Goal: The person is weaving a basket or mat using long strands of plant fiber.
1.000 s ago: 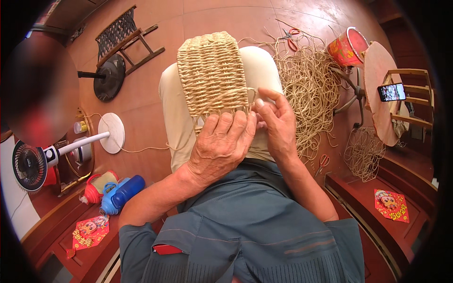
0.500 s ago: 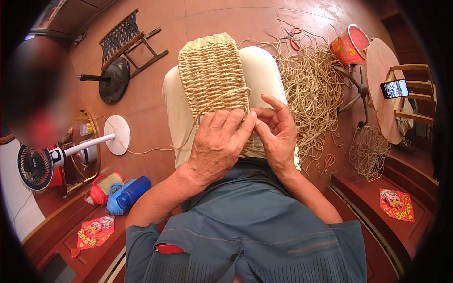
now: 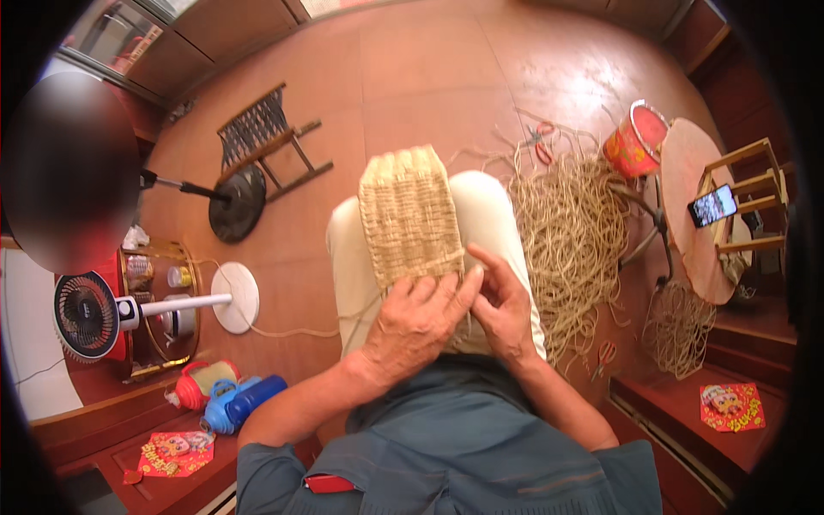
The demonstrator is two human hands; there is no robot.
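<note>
Lying across the person's thighs (image 3: 489, 210), the woven piece (image 3: 410, 219) of straw-coloured cord has its closed end pointing away from the body and its near edge beneath the 2 hands, probably because the lap gives a firm base and leaves both hands free. The left hand (image 3: 416, 319) rests palm down over that near edge, its fingers bent and close together, apparently pressing the weave steady. The right hand (image 3: 506, 309) is at the near right corner, its thumb against the left fingertips and its index finger raised apart, the others curled; whether they pinch a cord end I cannot tell.

A loose strand (image 3: 296, 333) runs in from the floor (image 3: 421, 51) on the left to the left hand, slack enough, it seems, not to tug at the weave. To the right lies a tangled heap of cord (image 3: 571, 249), likely put there for easy reach. Red-handled scissors (image 3: 604, 354) lie by its near end and another red-handled tool (image 3: 542, 146) by its far end. Farther right, a phone (image 3: 713, 206) leans on a wooden frame (image 3: 745, 160) at a round counter (image 3: 682, 176), its screen toward the person, perhaps for viewing.
</note>
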